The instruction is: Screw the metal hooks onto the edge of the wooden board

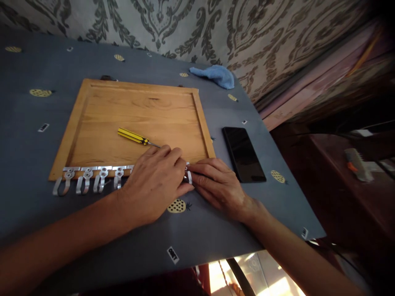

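A framed wooden panel (138, 109) lies on the table. Along its near edge runs a metal hook rail (94, 169) with several silver double hooks hanging off the edge. My left hand (156, 183) is closed over the right half of the rail, its fingers curled and hiding some hooks. At the rail's right end, my right hand (219, 185) pinches the rail near the last hook (189, 177); its fingertips are partly hidden. On the panel lies a screwdriver (132, 136) with a yellow and black handle, its shaft tip hidden behind my left hand.
A black phone (243, 154) lies right of the panel. A blue cloth (216, 76) rests near the table's far edge, by a patterned wall covering (173, 24). The grey pineapple-print tablecloth (27, 152) ends at the right. Beyond it stands a dark red surface (339, 164) with a brush-like object (358, 164).
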